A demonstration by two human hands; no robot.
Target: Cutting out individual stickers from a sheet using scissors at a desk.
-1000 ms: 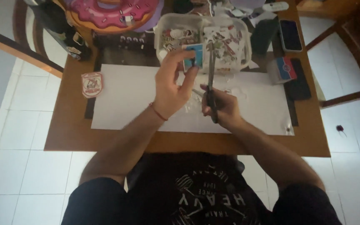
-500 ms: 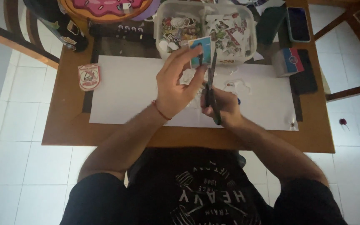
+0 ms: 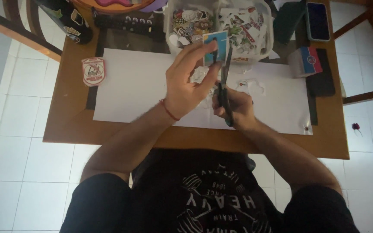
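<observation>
the left hand (image 3: 186, 84) pinches a small blue card (image 3: 215, 47) by its lower left edge, fingers closed on it, holding it raised above the table in front of the clear plastic tub (image 3: 221, 28) of stickers. the right hand (image 3: 234, 105) is clenched around the handles of black scissors (image 3: 224, 84), blades pointing up at the card's right side. below both hands lies a large white sheet (image 3: 130, 90) scattered with paper scraps (image 3: 251, 84). a round sticker (image 3: 93, 71) sits on the wooden table (image 3: 70, 125) just left of the sheet. a phone (image 3: 317, 19) and a small red-and-blue box (image 3: 309, 60) occupy the right side. open sheet remains left of the hands; the table's near edge (image 3: 195, 144) runs under the forearms.
</observation>
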